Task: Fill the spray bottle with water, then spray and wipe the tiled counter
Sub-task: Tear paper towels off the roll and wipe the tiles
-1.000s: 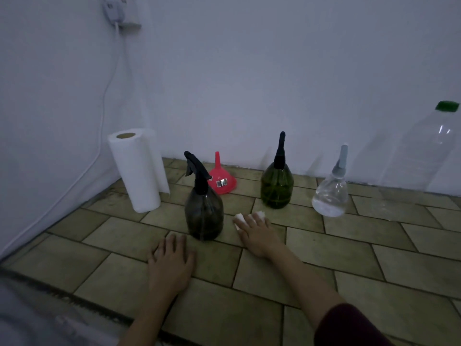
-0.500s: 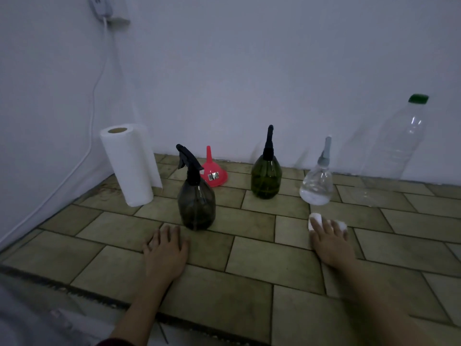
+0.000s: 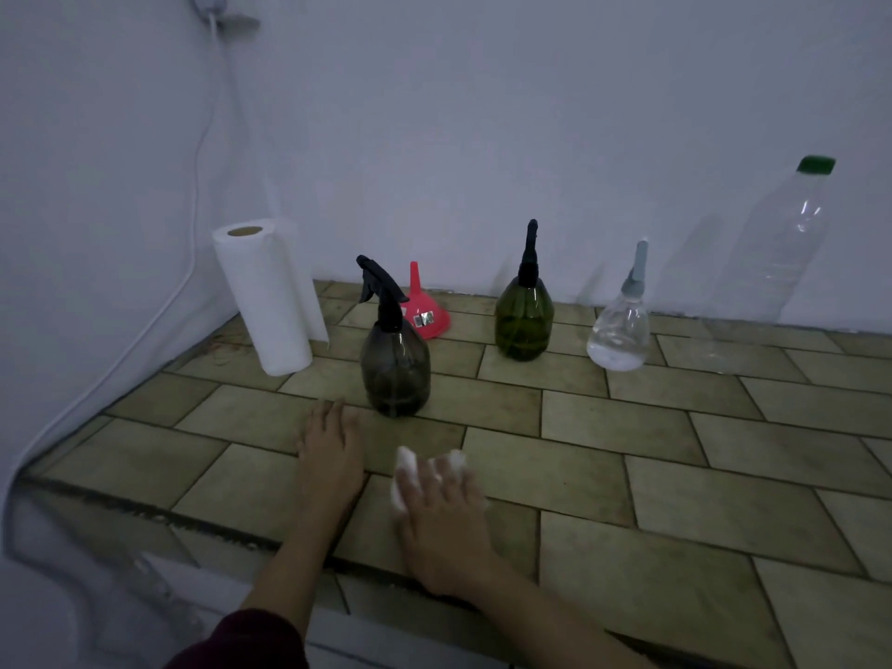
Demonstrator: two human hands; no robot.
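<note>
At the far left a paper towel roll (image 3: pixel 270 296) is stood upright by the wall. The left hand (image 3: pixel 330 456) is laid flat on the tiled counter (image 3: pixel 675 499), fingers straight and spread, nothing held; just beyond its fingertips the dark spray bottle (image 3: pixel 396 364) is stood upright, untouched. Just beside that hand, the right hand (image 3: pixel 441 514) is pressed with flat fingers onto a white wad of paper (image 3: pixel 405 475), though blur hides how it is gripped. The wiping step is judged to be in hand. Next, the wad would need to be kept pressed and drawn across the unwiped tiles to the right, clear of the standing bottles
</note>
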